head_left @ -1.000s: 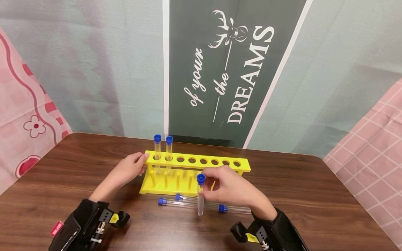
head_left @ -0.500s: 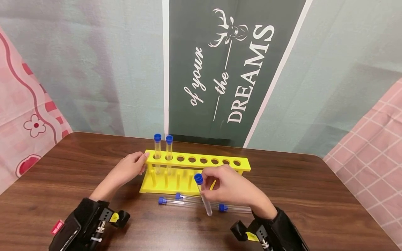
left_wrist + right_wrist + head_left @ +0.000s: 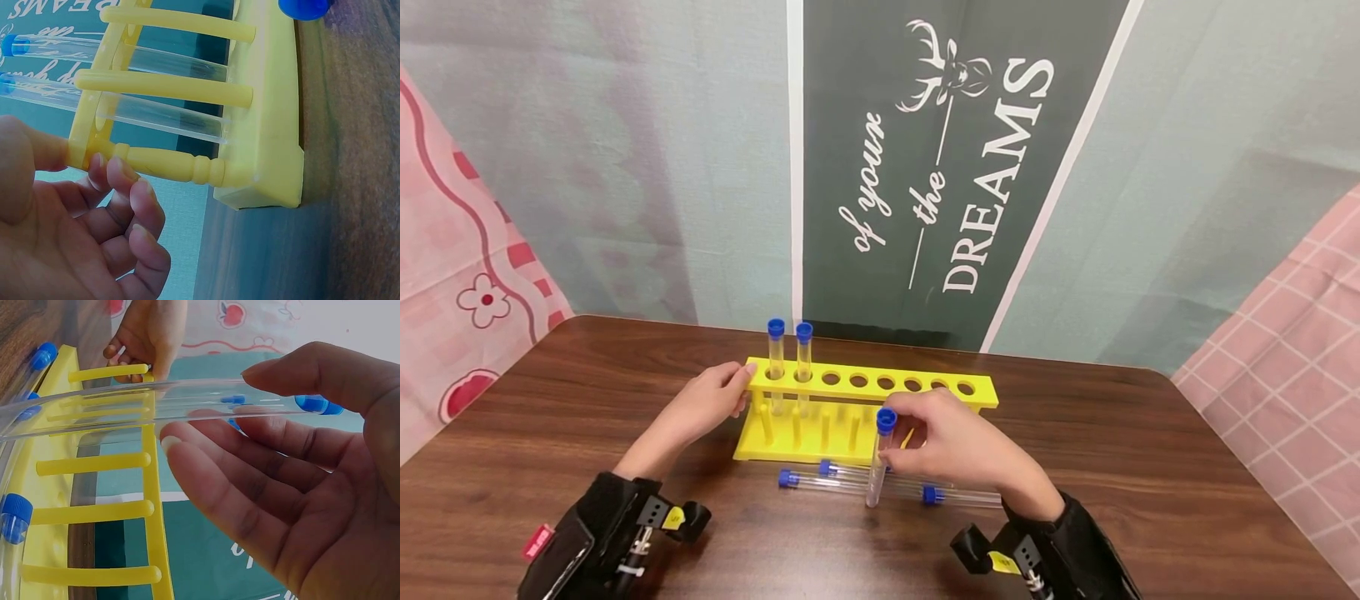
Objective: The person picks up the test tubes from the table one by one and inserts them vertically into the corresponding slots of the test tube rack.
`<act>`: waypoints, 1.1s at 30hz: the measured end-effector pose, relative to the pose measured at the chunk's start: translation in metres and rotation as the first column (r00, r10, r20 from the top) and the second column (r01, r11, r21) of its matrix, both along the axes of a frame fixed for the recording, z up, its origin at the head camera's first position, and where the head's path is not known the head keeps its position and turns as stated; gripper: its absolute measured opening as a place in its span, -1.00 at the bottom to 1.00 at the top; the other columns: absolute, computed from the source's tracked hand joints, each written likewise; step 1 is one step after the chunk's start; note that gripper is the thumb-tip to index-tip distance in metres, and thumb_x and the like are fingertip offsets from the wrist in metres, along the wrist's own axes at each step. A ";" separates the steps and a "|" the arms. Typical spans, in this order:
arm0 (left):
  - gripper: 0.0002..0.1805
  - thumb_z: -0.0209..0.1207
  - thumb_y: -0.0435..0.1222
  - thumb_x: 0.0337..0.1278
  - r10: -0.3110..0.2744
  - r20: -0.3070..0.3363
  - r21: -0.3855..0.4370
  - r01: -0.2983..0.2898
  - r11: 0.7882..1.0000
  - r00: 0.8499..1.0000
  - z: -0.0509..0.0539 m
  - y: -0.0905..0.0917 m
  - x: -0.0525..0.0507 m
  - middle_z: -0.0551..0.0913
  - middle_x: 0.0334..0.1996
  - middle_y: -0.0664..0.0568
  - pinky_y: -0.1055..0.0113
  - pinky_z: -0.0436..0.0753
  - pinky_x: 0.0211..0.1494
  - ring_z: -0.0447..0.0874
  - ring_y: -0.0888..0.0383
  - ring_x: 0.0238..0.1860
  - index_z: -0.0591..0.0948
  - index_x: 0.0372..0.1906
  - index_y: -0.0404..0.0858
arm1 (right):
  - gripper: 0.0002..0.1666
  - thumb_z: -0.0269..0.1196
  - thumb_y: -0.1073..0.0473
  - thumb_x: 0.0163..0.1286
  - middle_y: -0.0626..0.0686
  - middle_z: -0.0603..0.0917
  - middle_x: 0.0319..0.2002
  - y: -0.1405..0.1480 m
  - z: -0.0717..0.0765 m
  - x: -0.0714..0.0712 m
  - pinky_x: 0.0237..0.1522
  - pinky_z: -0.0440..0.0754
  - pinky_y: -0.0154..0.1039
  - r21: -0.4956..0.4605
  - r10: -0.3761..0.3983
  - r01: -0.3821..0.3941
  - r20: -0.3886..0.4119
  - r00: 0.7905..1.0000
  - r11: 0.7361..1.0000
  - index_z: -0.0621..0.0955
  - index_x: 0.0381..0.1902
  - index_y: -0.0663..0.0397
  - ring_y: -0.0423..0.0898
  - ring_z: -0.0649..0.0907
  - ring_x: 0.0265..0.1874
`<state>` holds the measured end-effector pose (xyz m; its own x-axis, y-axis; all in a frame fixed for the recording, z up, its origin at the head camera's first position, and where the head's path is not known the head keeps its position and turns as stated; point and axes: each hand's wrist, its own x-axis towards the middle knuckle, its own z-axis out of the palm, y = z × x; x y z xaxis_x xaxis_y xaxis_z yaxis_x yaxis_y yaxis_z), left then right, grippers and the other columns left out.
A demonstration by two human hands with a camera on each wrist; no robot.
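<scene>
- While the wooden table is filling the lower head view, the yellow rack is standing on it, its length running from nine to about half past three.
- The left hand is gripping the rack at its nine o'clock end, thumb and fingertips clamped there.
- The right hand, toward four o'clock of the rack's middle, is pinching the held tube between thumb and fingers.
- The held tube is leaning slightly, its blue cap pointing toward half past twelve above the pinch, its rounded end toward half past six below it.
- Three lying tubes are resting at six o'clock of the rack; two standing tubes are filling the holes nearest the left hand.
- The left wrist view is showing curled fingertips at the end post, which the head view is largely hiding.
- The right wrist view is revealing pegs that the right hand is covering in the head view.
</scene>
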<state>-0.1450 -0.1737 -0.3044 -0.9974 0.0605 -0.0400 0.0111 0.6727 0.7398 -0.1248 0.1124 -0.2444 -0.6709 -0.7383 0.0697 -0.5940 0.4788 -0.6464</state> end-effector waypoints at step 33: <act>-0.58 -0.21 -0.08 0.40 0.002 -0.003 0.013 -0.002 1.000 1.000 -0.003 0.001 -0.001 0.36 -0.62 -0.02 0.31 0.23 -0.50 0.23 0.09 -0.60 0.40 -0.39 -0.35 | -0.89 0.23 0.33 0.14 0.00 0.62 -0.43 -0.020 0.037 -0.016 -0.41 0.55 -0.26 -0.139 -0.049 0.045 -0.025 0.998 0.989 0.48 -0.40 0.18 -0.21 0.61 -0.47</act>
